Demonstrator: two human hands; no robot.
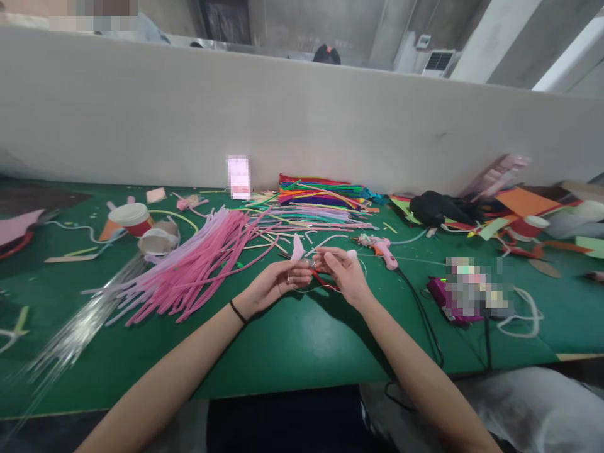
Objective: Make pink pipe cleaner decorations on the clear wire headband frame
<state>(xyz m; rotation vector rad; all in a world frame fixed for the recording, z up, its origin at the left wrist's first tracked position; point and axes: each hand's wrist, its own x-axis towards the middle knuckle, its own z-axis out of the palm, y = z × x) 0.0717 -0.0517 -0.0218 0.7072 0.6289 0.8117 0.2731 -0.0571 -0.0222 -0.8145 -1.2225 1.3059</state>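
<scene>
Above the table's near half, my two hands are close together. Between the thumb and fingers of my left hand (280, 280) is a pale pink fuzzy piece (297, 247), its tip pointing up. My right hand (346, 274) is pinched just to the right, its fingertips near a thin pale strand; exactly what they grip is too small to make out. A small white fuzzy tip (352, 253) shows beside its knuckles. Behind and below the fingers are the red handles (325, 281) of a tool, partly hidden. A thin clear loop curves around the same spot.
Left of my hands lie pink and lilac pipe cleaners (202, 264) and silvery strips (89, 321). Multicoloured pipe cleaners (325, 195) are stacked behind. A pink glue gun (384, 251) with a black cord lies right, near a purple pouch (453, 302). A white partition (283, 119) backs the green table (292, 352).
</scene>
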